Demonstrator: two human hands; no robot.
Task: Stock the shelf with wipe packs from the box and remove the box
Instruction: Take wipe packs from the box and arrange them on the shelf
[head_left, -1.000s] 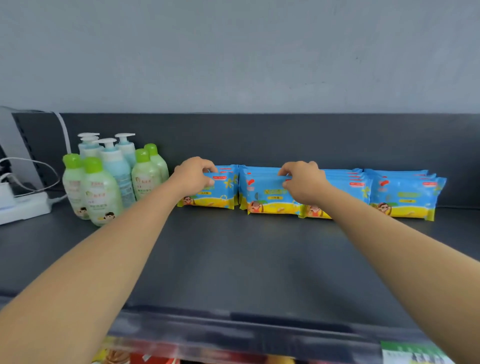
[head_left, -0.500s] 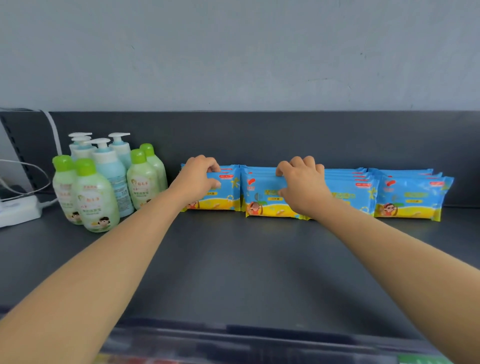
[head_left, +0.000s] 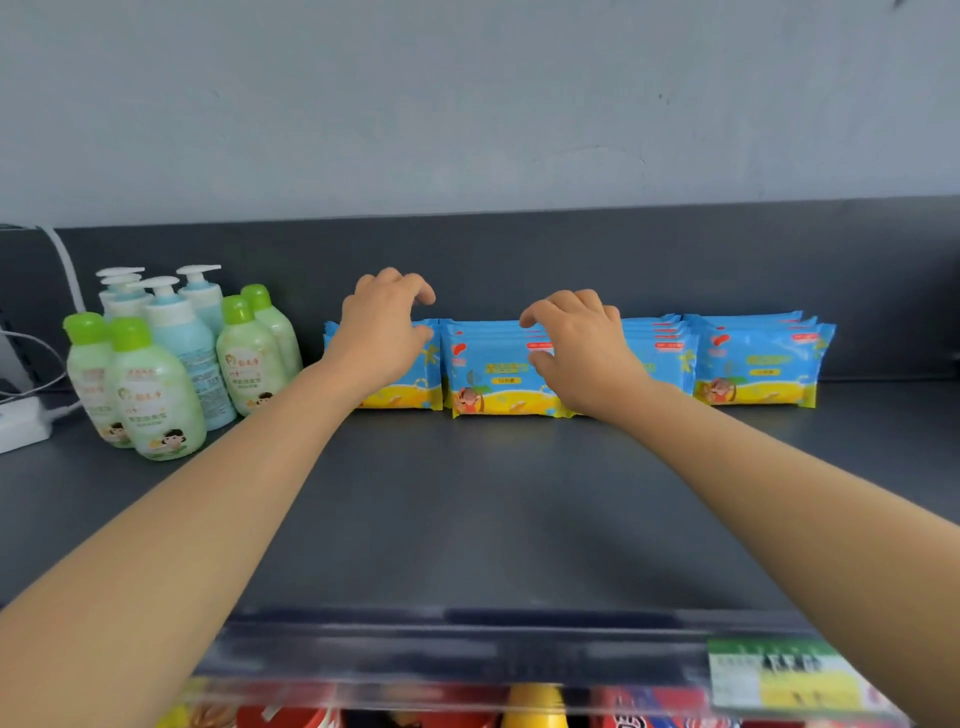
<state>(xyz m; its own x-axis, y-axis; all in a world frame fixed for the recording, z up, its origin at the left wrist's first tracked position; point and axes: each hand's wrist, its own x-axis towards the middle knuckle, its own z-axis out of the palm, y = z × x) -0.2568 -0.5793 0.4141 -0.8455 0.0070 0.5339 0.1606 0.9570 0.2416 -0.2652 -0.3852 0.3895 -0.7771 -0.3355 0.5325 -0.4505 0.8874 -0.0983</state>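
I note that the left grip has let go of the leftmost wipe packs and now sits above their top edge, fingers loosely curled. The right grip has likewise lifted off the middle wipe packs.

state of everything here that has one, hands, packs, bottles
left hand: open, fingers loosely curled above the leftmost packs
right hand: open, fingers spread in front of the middle packs
wipe packs: sealed, standing on edge in rows along the back of the shelf
green-cap bottles: upright, caps on
pump bottles: upright, behind the green-cap ones
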